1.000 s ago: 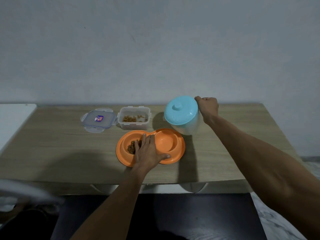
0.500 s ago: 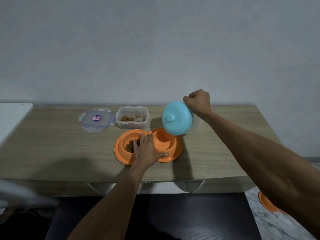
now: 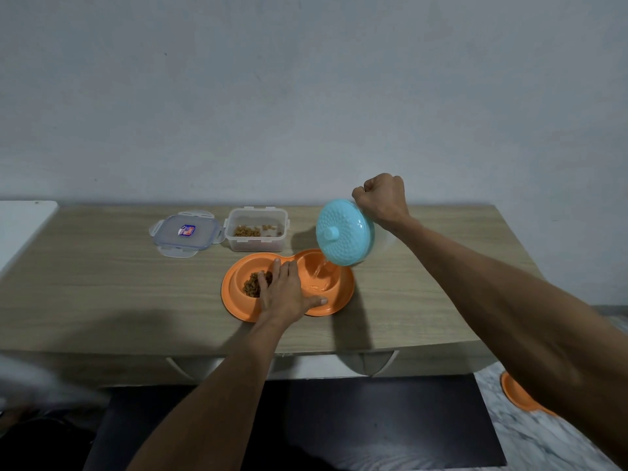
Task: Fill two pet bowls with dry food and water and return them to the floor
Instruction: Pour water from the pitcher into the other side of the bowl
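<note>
Pouring from a tilted jug (image 3: 345, 232), a thin stream of water (image 3: 319, 270) is seen falling into the right-hand well of an orange double pet bowl (image 3: 231, 294) set on a wooden desk (image 3: 102, 283). The jug is held above and just behind that well by the right hand (image 3: 382, 202). Its fingers (image 3: 364, 192) are curled into a tight fist, by all appearances round a handle hidden behind the blue lid.

The bowl is steadied by the left hand (image 3: 289, 294), laid flat across its middle. The fingers (image 3: 276, 271) are straight and slightly apart, their tips reaching over the rim of the left-hand well, while the thumb is stretched along the front rim of the water well. Nothing is gripped by that hand; the bowl is only pressed down.

Dry food (image 3: 251, 287) is already heaped in the left-hand well, partly covered by the fingertips. Behind the bowl an open food box (image 3: 256, 239), with a few pellets left in it, is set beside its clip lid (image 3: 185, 232).

The task is judged to be near halfway: on this bowl the food is in and the water is only beginning to pool. A second orange bowl (image 3: 520, 396) can be made out on the floor at the lower right, largely hidden by the right forearm, and whether it has been filled cannot be told. The bowl on the desk has yet to be returned to the floor.
</note>
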Demonstrator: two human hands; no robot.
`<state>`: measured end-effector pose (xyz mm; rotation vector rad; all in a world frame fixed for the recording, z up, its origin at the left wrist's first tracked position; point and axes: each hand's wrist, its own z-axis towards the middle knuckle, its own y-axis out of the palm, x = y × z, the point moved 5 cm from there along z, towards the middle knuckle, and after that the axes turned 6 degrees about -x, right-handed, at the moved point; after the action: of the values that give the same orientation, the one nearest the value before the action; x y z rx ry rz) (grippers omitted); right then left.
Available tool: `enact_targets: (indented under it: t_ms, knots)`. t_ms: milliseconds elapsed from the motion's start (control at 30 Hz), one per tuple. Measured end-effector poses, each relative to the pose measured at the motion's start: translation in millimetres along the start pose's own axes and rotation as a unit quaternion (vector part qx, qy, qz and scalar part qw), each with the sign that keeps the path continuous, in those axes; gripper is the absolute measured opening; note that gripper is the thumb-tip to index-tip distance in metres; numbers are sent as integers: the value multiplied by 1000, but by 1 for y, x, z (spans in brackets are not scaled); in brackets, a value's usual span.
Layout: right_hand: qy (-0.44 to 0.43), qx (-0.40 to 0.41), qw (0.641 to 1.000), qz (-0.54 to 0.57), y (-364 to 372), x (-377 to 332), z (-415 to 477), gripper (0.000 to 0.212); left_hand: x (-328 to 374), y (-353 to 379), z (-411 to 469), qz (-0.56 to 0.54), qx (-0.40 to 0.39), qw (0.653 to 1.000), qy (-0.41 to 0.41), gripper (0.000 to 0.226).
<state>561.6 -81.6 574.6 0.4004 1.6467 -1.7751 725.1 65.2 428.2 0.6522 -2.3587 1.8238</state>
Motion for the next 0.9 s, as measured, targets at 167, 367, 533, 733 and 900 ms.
enact_targets:
  t_ms: [167, 367, 533, 733, 900]
  knots:
    - [-6, -1, 1000, -7, -3, 1, -1, 45, 0, -1, -2, -5, -1, 1000, 0, 112]
    - [-8, 3, 1000, -14, -5, 1, 0, 46, 0, -1, -2, -9, 1, 1000, 2, 112]
    - [-12, 4, 1000, -13, -5, 1, 0, 45, 1, -1, 0, -5, 1, 1000, 2, 112]
    - [-23, 1, 1000, -21, -4, 0, 2, 43, -1, 0, 0, -2, 1, 1000, 2, 113]
    - [-29, 0, 999, -21, -2, -2, 2, 43, 1, -1, -2, -1, -2, 1000, 0, 112]
